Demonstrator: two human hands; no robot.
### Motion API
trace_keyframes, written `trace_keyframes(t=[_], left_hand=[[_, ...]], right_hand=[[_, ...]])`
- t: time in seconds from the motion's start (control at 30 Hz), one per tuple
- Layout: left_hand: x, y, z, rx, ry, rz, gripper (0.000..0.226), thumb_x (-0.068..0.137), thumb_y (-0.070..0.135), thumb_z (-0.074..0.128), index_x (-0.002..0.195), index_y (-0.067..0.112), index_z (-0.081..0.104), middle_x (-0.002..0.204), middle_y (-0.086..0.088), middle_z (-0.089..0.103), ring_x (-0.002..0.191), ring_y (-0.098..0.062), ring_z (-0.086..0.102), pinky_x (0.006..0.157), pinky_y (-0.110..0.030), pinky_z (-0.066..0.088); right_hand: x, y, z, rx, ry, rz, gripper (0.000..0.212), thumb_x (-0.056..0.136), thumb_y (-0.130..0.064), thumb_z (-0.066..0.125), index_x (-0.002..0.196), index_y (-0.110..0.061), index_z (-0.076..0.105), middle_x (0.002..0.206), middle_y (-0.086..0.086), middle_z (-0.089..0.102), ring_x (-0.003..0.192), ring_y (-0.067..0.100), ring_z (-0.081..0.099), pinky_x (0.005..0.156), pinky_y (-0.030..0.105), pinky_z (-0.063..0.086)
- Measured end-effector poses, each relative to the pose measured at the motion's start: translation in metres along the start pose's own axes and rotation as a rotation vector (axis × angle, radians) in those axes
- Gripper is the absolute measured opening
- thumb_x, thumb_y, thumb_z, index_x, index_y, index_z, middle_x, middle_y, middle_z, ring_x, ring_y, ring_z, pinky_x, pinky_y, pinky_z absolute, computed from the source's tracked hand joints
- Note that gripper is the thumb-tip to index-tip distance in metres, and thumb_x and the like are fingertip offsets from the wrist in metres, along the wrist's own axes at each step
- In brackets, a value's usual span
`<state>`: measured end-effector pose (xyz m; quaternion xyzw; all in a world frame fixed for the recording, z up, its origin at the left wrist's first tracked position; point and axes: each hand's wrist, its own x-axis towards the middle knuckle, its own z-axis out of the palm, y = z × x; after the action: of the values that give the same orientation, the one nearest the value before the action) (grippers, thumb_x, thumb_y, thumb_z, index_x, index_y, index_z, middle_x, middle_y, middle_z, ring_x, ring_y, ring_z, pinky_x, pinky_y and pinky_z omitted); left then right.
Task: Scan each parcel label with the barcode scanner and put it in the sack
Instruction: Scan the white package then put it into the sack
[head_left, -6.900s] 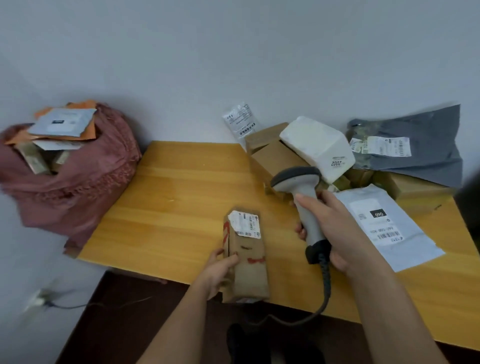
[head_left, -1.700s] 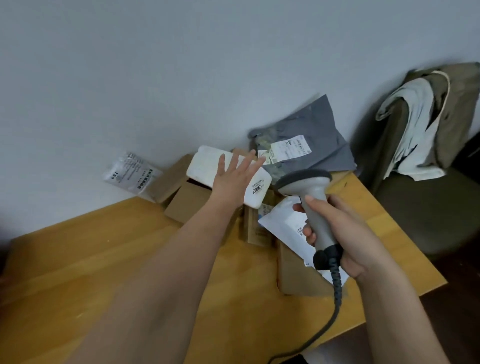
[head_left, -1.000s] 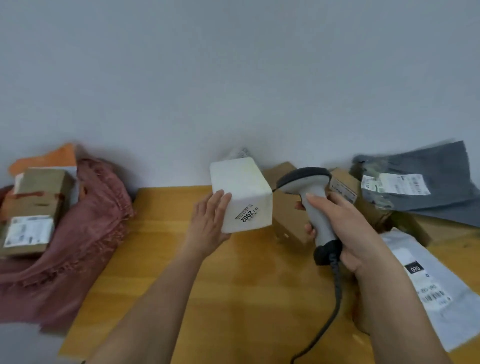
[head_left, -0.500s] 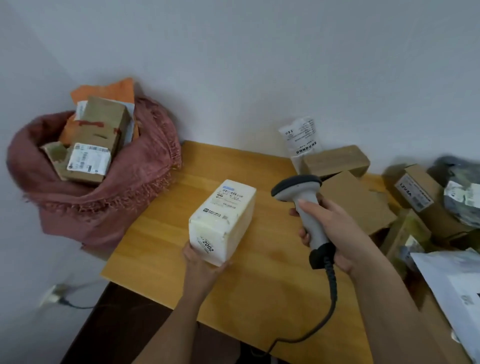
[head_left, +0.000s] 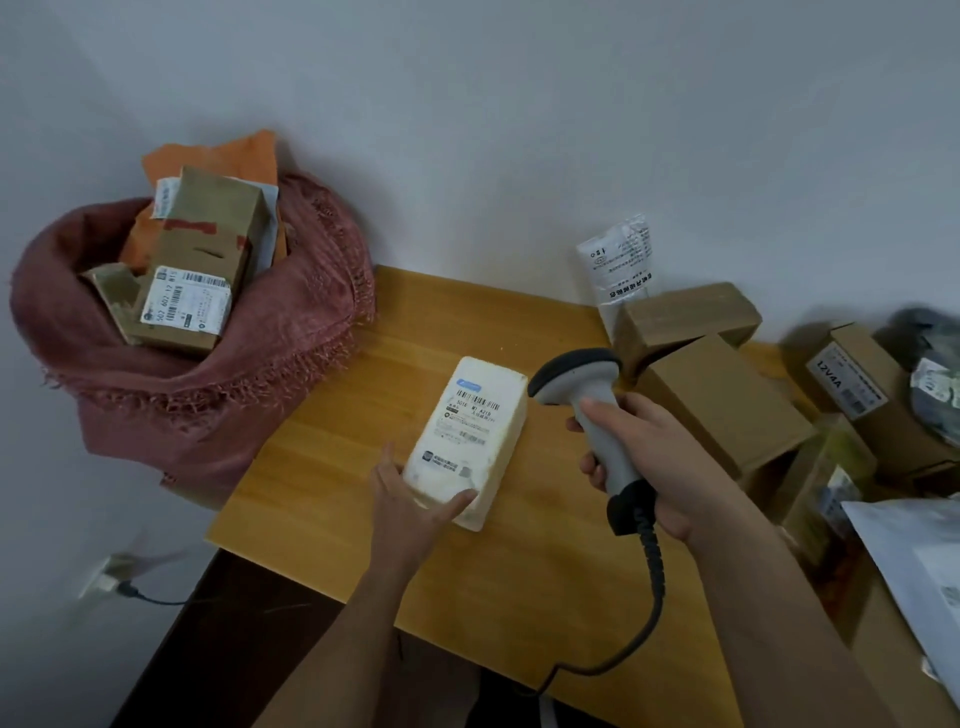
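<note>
A white box parcel (head_left: 470, 434) lies on the wooden table (head_left: 332, 493) with its barcode label facing up. My left hand (head_left: 410, 506) holds its near end, thumb over the top edge. My right hand (head_left: 649, 457) grips the handle of the grey barcode scanner (head_left: 584, 400), whose head sits just right of the parcel's far end. Its black cable (head_left: 649, 587) curls down off the table's front. The dusty-pink cloth sack (head_left: 249, 374) stands at the table's left end, holding brown cardboard parcels (head_left: 200, 270) and an orange envelope.
More parcels crowd the right side: brown boxes (head_left: 727, 410), a white plastic mailer (head_left: 621, 265) against the wall, a box marked 12V4A (head_left: 852, 379), a grey bag (head_left: 930, 374) and a grey mailer (head_left: 919, 566) at the right edge. A wall plug and cord (head_left: 111, 579) sit low left.
My left hand brought the white box from the pile to the table's middle and laid it flat, label up. The scanner stays in my right hand, beside it.
</note>
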<state>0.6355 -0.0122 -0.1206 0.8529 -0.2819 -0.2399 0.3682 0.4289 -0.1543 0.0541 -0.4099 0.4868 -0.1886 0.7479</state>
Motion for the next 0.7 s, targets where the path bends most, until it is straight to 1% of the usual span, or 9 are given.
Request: trace_keyframes(t=[0.03,0.1,0.17,0.23,0.3,0.4,0.47,0.5,0.7], left_hand=[[0.001,0.004,0.002,-0.009,-0.035,-0.010,0.141,0.042,0.086,0.071,0.153,0.027,0.007,0.140,-0.003,0.029,0.124,-0.020,0.042,0.092,-0.039,0.049],[0.004,0.014,0.009,-0.001,-0.121,-0.021,0.136,0.049,0.078,0.076,0.154,0.027,0.006,0.146,0.000,0.025,0.122,-0.016,0.043,0.083,-0.029,0.046],[0.008,0.024,0.021,0.035,-0.206,-0.043,0.132,0.058,0.066,0.081,0.155,0.024,0.003,0.154,-0.002,0.018,0.127,-0.020,0.043,0.082,-0.029,0.044],[0.010,0.033,0.034,0.050,-0.265,-0.110,0.130,0.062,0.062,0.082,0.155,0.021,0.000,0.155,-0.004,0.014,0.130,-0.025,0.043,0.082,-0.031,0.043],[0.009,0.042,0.047,0.035,-0.300,-0.161,0.123,0.066,0.060,0.080,0.154,0.020,0.005,0.150,-0.006,0.021,0.127,-0.025,0.044,0.080,-0.032,0.043],[0.005,0.053,0.062,-0.025,-0.305,-0.187,0.102,0.069,0.054,0.080,0.147,0.019,0.024,0.141,-0.005,0.038,0.116,-0.019,0.048,0.087,-0.035,0.048],[0.004,0.060,0.067,-0.040,-0.286,-0.205,0.097,0.070,0.052,0.081,0.144,0.018,0.029,0.138,-0.004,0.046,0.118,-0.022,0.053,0.094,-0.043,0.051],[0.003,0.062,0.068,-0.026,-0.280,-0.214,0.097,0.070,0.052,0.081,0.144,0.018,0.029,0.137,-0.004,0.047,0.118,-0.024,0.054,0.095,-0.045,0.050],[-0.001,0.076,0.072,0.086,-0.276,-0.238,0.100,0.072,0.058,0.076,0.145,0.016,0.022,0.136,-0.007,0.040,0.120,-0.030,0.052,0.093,-0.040,0.048]], right_hand=[[-0.001,-0.001,0.001,0.000,0.002,-0.004,0.030,0.096,-0.029,0.065,0.118,-0.011,0.056,0.110,0.013,0.065,0.056,0.015,0.061,0.051,0.024,0.050],[-0.002,-0.003,0.003,-0.003,0.006,-0.018,0.030,0.097,-0.030,0.063,0.119,-0.011,0.056,0.111,0.014,0.065,0.055,0.015,0.061,0.050,0.024,0.050],[-0.004,-0.005,0.005,-0.007,0.006,-0.036,0.030,0.099,-0.031,0.060,0.120,-0.010,0.057,0.113,0.014,0.064,0.055,0.014,0.063,0.050,0.024,0.050],[-0.007,-0.008,0.006,-0.031,0.004,-0.054,0.029,0.100,-0.031,0.058,0.120,-0.010,0.058,0.114,0.016,0.064,0.056,0.014,0.064,0.050,0.024,0.051],[-0.011,-0.012,0.006,-0.060,0.002,-0.073,0.028,0.100,-0.032,0.058,0.120,-0.012,0.058,0.114,0.019,0.064,0.057,0.015,0.065,0.051,0.025,0.051],[-0.019,-0.018,0.005,-0.091,-0.010,-0.108,0.025,0.099,-0.033,0.059,0.116,-0.014,0.060,0.115,0.019,0.065,0.059,0.015,0.065,0.052,0.025,0.051],[-0.025,-0.021,0.004,-0.114,-0.024,-0.138,0.024,0.098,-0.033,0.060,0.114,-0.015,0.062,0.114,0.019,0.065,0.059,0.015,0.065,0.052,0.024,0.052],[-0.028,-0.023,0.003,-0.122,-0.030,-0.152,0.024,0.098,-0.033,0.060,0.114,-0.015,0.062,0.113,0.018,0.066,0.059,0.015,0.065,0.052,0.024,0.052],[-0.042,-0.032,-0.002,-0.125,-0.040,-0.202,0.026,0.097,-0.033,0.061,0.116,-0.014,0.062,0.112,0.019,0.066,0.059,0.017,0.063,0.052,0.025,0.052]])
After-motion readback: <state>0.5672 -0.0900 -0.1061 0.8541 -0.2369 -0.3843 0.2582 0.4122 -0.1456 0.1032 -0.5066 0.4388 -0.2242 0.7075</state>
